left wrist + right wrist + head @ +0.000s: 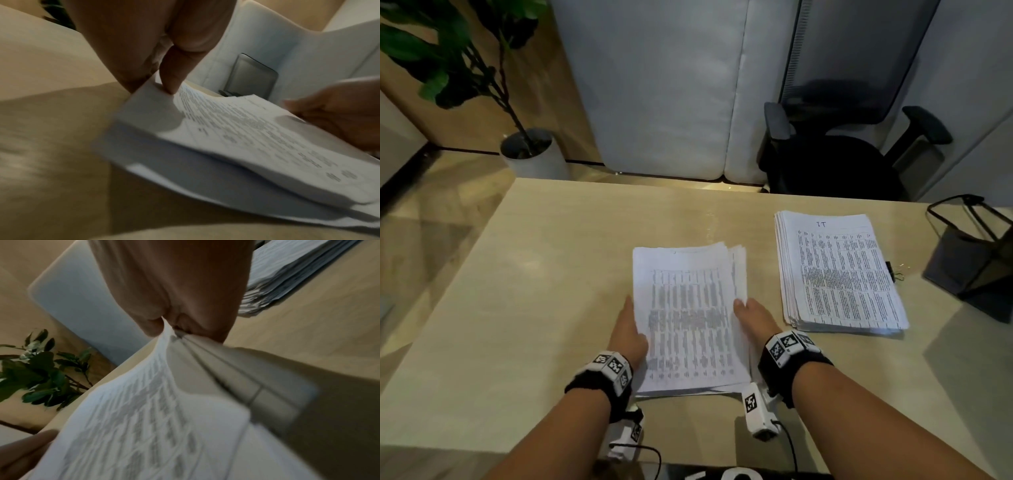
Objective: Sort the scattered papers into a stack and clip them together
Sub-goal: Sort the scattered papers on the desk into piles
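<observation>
A sheaf of printed papers (pixel 688 318) sits in the middle of the beige table (pixel 534 291), its sheets a little fanned at the right edge. My left hand (pixel 628 330) grips its left edge, thumb on top of the sheaf (pixel 236 138). My right hand (pixel 751 317) pinches the right edge, where the sheets (pixel 154 426) bunch between thumb and fingers. A second, neater stack (pixel 839 270) marked "TT" lies to the right. A black binder clip (pixel 891 270) shows at that stack's right edge.
A dark wire-framed container (pixel 969 253) stands at the table's right edge. Behind the table are an office chair (pixel 839 161), a pale padded panel (pixel 654 85) and a potted plant (pixel 517 137). Camera cables hang off my wrists near the front edge.
</observation>
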The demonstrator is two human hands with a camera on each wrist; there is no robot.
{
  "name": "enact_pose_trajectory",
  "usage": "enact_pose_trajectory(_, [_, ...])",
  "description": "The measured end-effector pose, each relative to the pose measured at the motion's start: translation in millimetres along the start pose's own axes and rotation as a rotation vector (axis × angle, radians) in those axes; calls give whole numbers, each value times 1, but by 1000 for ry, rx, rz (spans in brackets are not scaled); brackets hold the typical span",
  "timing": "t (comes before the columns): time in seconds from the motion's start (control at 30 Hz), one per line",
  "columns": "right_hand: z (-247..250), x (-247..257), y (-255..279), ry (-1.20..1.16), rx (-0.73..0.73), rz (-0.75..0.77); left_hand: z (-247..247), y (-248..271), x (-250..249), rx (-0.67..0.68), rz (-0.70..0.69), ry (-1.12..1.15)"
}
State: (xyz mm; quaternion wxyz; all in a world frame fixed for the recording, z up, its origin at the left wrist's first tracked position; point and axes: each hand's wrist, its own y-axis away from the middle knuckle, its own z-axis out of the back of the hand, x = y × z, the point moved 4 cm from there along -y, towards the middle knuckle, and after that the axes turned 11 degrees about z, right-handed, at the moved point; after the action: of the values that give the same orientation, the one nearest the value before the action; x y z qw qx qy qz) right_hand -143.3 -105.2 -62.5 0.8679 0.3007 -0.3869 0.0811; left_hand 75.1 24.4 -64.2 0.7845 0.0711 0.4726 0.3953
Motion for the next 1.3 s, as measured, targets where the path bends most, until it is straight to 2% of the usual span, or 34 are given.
enact_pose_trajectory(0.07, [-1, 2, 3, 4, 13, 46, -14, -3, -7, 43, -31, -25])
enact_pose_trajectory(0.17, [20, 13, 12, -99, -112, 166, -19, -12, -20, 80, -21, 52])
enact_pose_trajectory(0.27, [49, 33, 21, -373, -113, 260, -7, -16, -46, 104, -8, 313])
enact_pose_trajectory(0.37, [81, 62, 31, -547, -102, 395, 10, -13, -88, 47, -60, 507])
enact_pose_trajectory(0.53, [124, 73, 36, -490, -359, 561, 17, 6, -156, 14, -255, 677])
enact_pose_trajectory(0.6, [126, 64, 34, -523, -368, 526, 9, 12, -163, 26, -257, 660])
enact_pose_trajectory(0.8, [121, 31, 25, -530, -321, 415, -24, 14, -146, 35, -122, 582])
enact_pose_trajectory(0.97, [112, 11, 12, -327, -252, 295, -46, 13, -134, -40, -18, 318])
enact_pose_trajectory(1.13, [150, -10, -1, -188, -462, 236, -73, 9, -162, -16, -70, 254])
enact_pose_trajectory(1.3, [199, -53, -4, -261, -655, 145, -121, 6, -194, 45, -112, 192])
